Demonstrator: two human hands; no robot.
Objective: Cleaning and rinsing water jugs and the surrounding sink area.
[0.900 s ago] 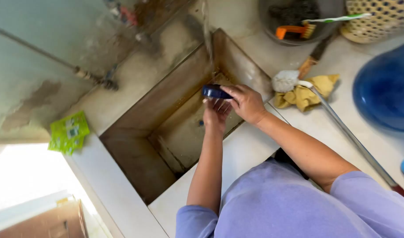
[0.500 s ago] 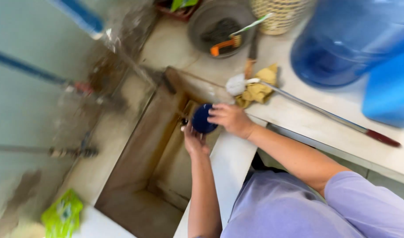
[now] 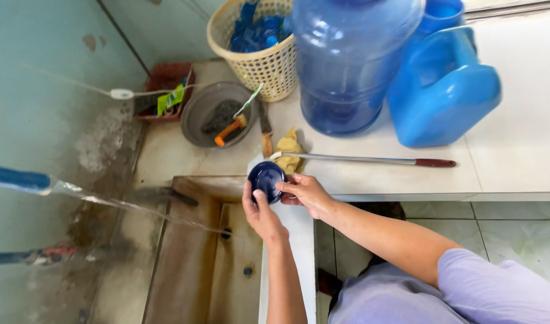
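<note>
A small round dark blue cap (image 3: 266,178) is held between both hands over the sink's edge. My left hand (image 3: 260,213) grips it from below, thumb on its lower rim. My right hand (image 3: 307,193) pinches its right side with the fingertips. Just behind the cap lies a crumpled yellow cloth (image 3: 289,152) on the white counter (image 3: 515,150).
A long metal rod with a red handle (image 3: 371,160) lies across the counter. Behind it stand a big blue water bottle (image 3: 347,66), a blue jug (image 3: 440,84), a woven basket (image 3: 257,66) and a grey bowl with brushes (image 3: 218,114). The stained sink (image 3: 194,258) is at lower left; water streams from a blue hose (image 3: 17,179).
The view swung from the sink toward the counter, bringing bottle, jug and basket into sight. Both hands kept hold of the cap and turned its round face up.
</note>
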